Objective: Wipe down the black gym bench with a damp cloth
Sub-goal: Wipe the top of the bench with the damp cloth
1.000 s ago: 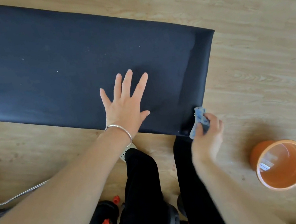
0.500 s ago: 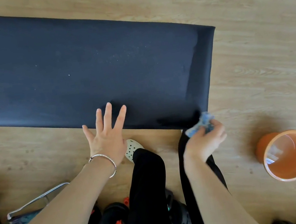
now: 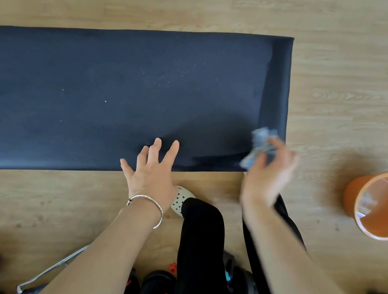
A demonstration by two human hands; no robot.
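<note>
My right hand (image 3: 267,176) is clamped on the crumpled blue cloth (image 3: 260,145) at the near right corner of the black gym bench (image 3: 114,101). My left hand (image 3: 151,171) lies open, fingers spread on the bench's near edge — bracing. Best practice, I judge: flatten the cloth, then stroke along the bench's long axis — it runs left to right, its end toward the orange bucket (image 3: 385,208).
</note>
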